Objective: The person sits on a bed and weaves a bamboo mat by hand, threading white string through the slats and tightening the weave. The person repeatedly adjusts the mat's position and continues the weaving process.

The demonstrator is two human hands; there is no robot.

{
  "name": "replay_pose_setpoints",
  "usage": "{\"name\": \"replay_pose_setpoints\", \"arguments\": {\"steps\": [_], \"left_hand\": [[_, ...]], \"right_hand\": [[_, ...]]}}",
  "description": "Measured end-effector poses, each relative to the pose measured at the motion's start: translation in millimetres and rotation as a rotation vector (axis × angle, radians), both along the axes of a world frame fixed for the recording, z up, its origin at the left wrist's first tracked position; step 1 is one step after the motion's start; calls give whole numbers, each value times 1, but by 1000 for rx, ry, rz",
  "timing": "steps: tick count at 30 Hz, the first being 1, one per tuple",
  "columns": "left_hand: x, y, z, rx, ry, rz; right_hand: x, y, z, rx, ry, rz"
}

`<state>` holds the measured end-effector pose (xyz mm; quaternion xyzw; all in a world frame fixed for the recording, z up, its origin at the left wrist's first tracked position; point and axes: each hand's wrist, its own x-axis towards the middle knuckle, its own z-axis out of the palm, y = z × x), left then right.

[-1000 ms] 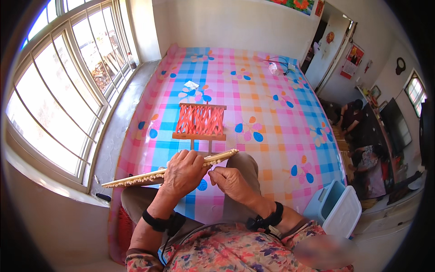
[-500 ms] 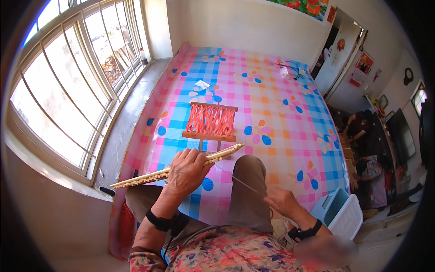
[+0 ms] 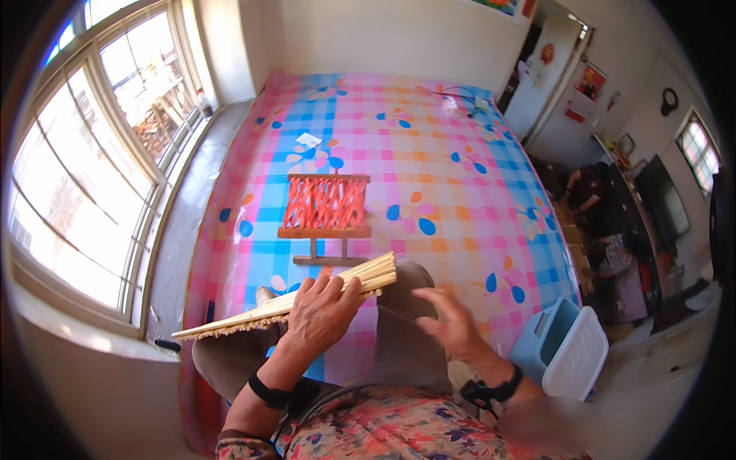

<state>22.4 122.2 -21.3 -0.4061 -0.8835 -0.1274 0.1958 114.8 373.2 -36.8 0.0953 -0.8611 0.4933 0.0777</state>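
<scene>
Currently, I read the right hand (image 3: 452, 322) as unloaded: fingers spread, motion-blurred, apart from the bundle; whether a thin thread runs to it I cannot tell. The left hand (image 3: 318, 310) is closed around the bundle (image 3: 376, 272), knuckles up, nearer its right end. The bundle is held aslant above the knees (image 3: 410, 353), its narrow end to the left.

Handling: I rate the pale sticks as light, stiff lengthwise and probably brittle under bending. Smooth faces may slide over one another; the knobbly lower edge should resist slipping. Grip across the full stack, close to mid-length, with moderate pressure; avoid lifting by the narrow tip.

Surroundings: at the right, a blue bin (image 3: 529, 333) with its white lid (image 3: 576, 356) tilted beside it. Beyond the bundle, a red-laced rack (image 3: 326, 205) rests on the checked cover (image 3: 468, 222).
</scene>
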Motion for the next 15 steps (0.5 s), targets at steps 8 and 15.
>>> {"name": "replay_pose_setpoints", "arguments": {"steps": [8,15], "left_hand": [[-15,-10,3,79,-102,90],[-35,4,-5,8,-82,22]], "right_hand": [[-34,-57,-20,-468,-261,386],[-65,-68,15,-692,443,394]]}}
